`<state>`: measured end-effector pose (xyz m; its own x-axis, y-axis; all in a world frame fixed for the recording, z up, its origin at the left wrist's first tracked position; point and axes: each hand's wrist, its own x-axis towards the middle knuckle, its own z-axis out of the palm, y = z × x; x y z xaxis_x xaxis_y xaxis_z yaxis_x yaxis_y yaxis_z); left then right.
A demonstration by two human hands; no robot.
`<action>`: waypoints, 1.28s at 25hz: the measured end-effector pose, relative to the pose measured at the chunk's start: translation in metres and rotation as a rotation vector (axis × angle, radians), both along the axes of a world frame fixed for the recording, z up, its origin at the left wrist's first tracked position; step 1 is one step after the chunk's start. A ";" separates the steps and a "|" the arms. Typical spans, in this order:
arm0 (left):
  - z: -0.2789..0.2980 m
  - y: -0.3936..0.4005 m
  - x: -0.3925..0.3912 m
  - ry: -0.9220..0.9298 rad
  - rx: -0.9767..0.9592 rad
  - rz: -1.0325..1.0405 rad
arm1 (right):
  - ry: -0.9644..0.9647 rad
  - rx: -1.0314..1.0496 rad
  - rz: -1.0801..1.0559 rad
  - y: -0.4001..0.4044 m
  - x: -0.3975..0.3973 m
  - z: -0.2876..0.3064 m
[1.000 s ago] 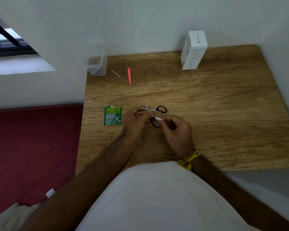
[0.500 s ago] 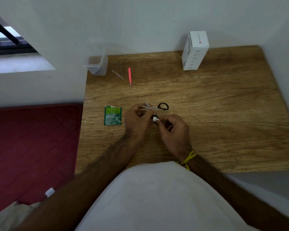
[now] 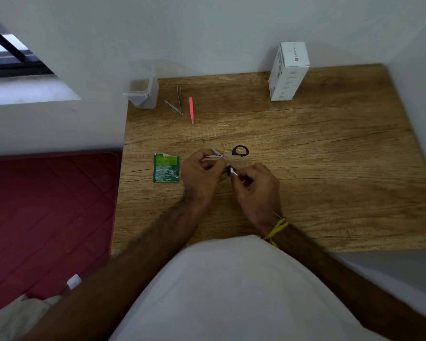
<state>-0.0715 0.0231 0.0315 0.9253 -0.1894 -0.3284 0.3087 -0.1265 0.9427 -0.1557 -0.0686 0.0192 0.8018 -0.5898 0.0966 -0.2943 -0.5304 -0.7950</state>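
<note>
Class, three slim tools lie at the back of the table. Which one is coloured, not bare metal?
The pink tool, rightmost of the three; the silver tweezers and silver pick to its left are bare metal.

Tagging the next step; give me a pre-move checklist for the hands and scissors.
1. Left hand grips scissors: ok.
2. Right hand pinches white piece at the lower handle: ok.
3. Blades shut: not ok, they stand open.
4. Fingers off the blade edges: cannot tell.
5. Sachet lies flat on table: ok.
</note>
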 end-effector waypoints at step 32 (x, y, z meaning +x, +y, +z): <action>0.035 -0.005 0.061 -0.112 0.347 -0.753 | -0.029 -0.137 0.658 -0.034 -0.002 0.008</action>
<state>-0.0108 0.0177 0.0661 0.6227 -0.6748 -0.3961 -0.0674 -0.5506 0.8321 -0.1579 -0.1025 0.0267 0.9859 0.0399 0.1627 0.1452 -0.6886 -0.7104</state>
